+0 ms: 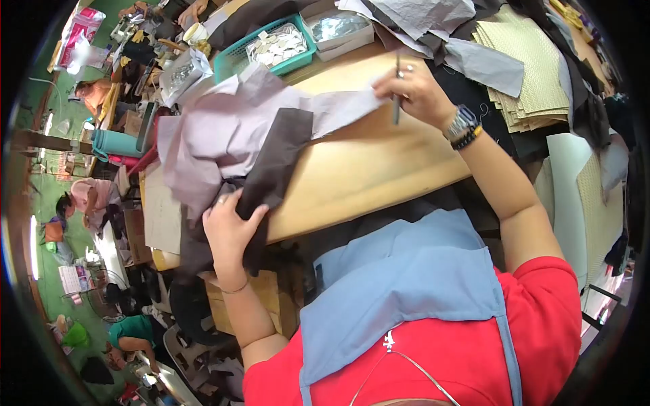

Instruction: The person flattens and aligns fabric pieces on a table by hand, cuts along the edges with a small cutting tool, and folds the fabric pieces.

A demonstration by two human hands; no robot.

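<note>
Resting on dark cloth [281, 152] with the left hand [230, 222], thumb spread from fingers; impossible to make out whether pinching underneath. Just beyond that grip, bunched on the table [379, 166]: pale cloth [233, 128]. Pinching its outstretched end with the right hand [414, 89], alongside a pen-like tool [397, 108]. Apparently straightening the cloth; probably calling next for steady tension between both grips. Farther out, past the bunched folds: a basket [299, 61].

Bright, fairly even light covers the tabletop [369, 172]; a white light strip [34, 247] glares at left; fisheye distortion bends the dark-rimmed edges; the right hand [416, 91] blurs slightly.
</note>
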